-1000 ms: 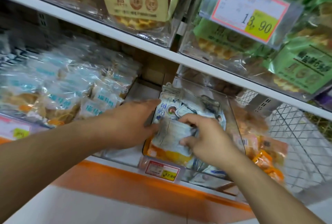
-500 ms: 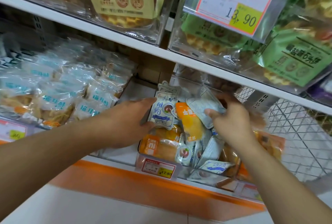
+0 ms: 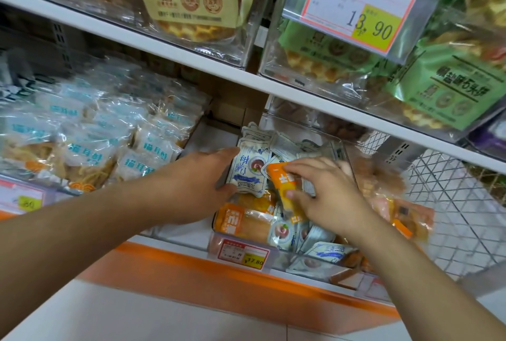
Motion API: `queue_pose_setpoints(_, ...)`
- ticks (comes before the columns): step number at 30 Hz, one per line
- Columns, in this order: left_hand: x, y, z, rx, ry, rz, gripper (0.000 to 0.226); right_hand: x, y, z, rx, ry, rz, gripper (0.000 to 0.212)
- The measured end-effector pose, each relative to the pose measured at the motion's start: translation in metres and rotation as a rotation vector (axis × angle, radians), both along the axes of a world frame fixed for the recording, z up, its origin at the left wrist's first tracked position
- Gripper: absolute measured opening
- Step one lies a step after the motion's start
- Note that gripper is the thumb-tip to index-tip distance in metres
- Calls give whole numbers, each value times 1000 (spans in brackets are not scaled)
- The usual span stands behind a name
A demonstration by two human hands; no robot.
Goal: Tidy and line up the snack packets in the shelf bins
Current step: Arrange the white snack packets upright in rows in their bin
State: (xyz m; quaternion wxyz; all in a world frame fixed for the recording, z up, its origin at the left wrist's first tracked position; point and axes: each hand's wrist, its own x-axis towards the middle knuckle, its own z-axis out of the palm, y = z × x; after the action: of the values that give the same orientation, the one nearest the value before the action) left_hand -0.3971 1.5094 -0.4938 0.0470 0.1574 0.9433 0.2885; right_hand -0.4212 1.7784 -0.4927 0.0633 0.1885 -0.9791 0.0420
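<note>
Clear plastic walls bound the shelf bin (image 3: 345, 149), where the right hand (image 3: 325, 195) pinches an orange snack packet (image 3: 284, 190) upright among white-and-blue packets. The left hand (image 3: 197, 184) grips one white-and-blue packet (image 3: 250, 173) at the bin's left edge, thumb under, fingers along its side. Bare white shelf (image 3: 210, 135) lies just left of the bin.

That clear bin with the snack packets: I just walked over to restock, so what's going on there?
A person is tidying the clear bin on the lower shelf. The left hand holds a white and blue packet upright against the bin's left side. The right hand pinches an orange packet standing beside it. More packets of both kinds lie jumbled at the bin's front, not yet lined up.
</note>
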Motion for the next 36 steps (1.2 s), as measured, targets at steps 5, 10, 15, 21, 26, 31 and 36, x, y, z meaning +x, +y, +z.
queue_pose_setpoints(5, 2, 1, 2, -16, 1, 3, 62, -1, -9, 11, 126, -91, -43, 101)
queue_pose_setpoints(10, 2, 1, 2, -14, -5, -7, 64, -5, -8, 8, 166, -49, -65, 88)
queue_pose_setpoints(15, 4, 3, 4, -48, 54, 5, 68, 2, -8, 9, -131, -10, -38, 49)
queue_pose_setpoints(21, 16, 17, 17, 191, 158, -87, 65, 30, -17, 39, -841, -80, -125, 26)
queue_pose_setpoints(26, 22, 39, 24, 347, 162, 41, 30, 49, -7, 49, -1095, -128, -69, 18)
queue_pose_setpoints(31, 36, 73, 33, 408, 196, 20, 10, 71, 28, 54, -865, -191, -109, 24)
queue_pose_setpoints(36, 38, 96, 29, 321, 222, -43, 21, 80, 89, 55, -947, 45, -251, 28)
